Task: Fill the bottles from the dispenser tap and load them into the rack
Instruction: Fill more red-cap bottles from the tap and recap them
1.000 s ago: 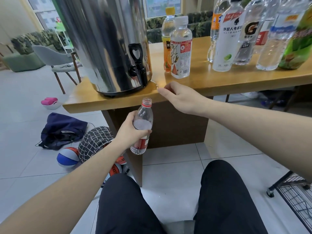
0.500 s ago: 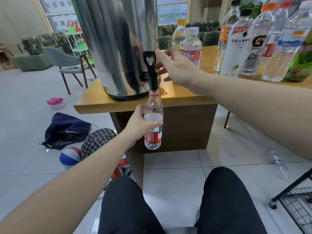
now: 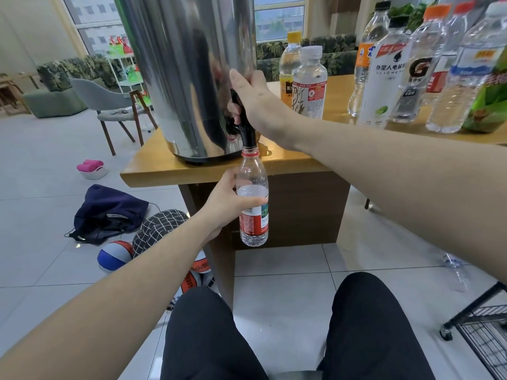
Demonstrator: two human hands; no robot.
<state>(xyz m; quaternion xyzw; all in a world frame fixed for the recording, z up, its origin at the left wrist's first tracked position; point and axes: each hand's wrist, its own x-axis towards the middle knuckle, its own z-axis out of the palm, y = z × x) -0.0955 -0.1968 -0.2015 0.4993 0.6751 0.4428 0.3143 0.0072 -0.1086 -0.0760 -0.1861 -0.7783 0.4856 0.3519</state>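
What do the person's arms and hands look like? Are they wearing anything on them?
Both arms are bare right up to the frame edge: no sleeves show. The left hand and right hand wear no gloves, and no rings, watch or bracelets can be seen. The fingers are uncovered too. The only clothing in view is a pair of black trousers on the legs below.

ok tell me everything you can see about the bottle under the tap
The bottle is small, clear plastic, with a red neck ring, no cap and a red label low on its body. It stands upright in the air before the table edge, its mouth right at the black tap spout. The left hand grips its middle. It looks partly filled.
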